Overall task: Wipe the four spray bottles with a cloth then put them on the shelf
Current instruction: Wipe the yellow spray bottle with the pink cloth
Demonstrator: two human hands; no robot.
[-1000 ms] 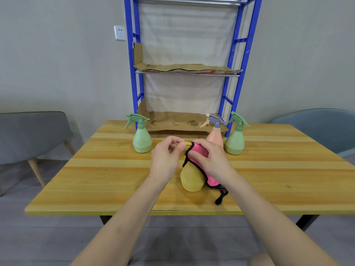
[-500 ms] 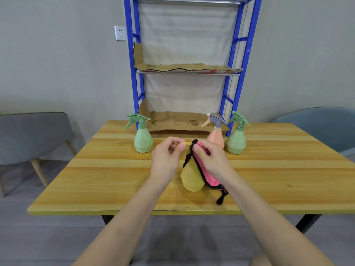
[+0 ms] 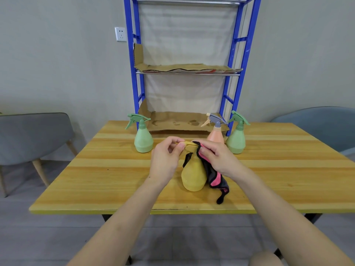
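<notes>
Toward the front edge of the wooden table (image 3: 96, 179), near its middle, the yellow spray bottle (image 3: 193, 175) is being kept upright: its nozzle tip is being pinched between the thumb and forefinger of the left hand (image 3: 165, 162), while the pink, black-edged cloth (image 3: 215, 179) is being pressed around its neck by the curled fingers of the right hand (image 3: 217, 156). Compared with a second ago, the cloth is being worked higher, off the shoulder and up under the trigger head, so more of the yellow body is being left bare, and a loose tail is being trailed down to the wood at the bottle's right. By that judgement, this bottle's wipe is being finished at the top, and nothing is being shelved yet. Along the far edge, three bottles are being left waiting: a green bottle (image 3: 143, 140) toward the left, and a peach bottle (image 3: 216, 136) and a second green bottle (image 3: 236, 141) just beside each other toward the right. Behind them, the blue shelf (image 3: 240, 54) is being lined with cardboard (image 3: 178, 122), and the table is being flanked by a grey chair (image 3: 32, 137) and a bluish chair (image 3: 317, 123) before a plain wall carrying a socket (image 3: 120, 34).
</notes>
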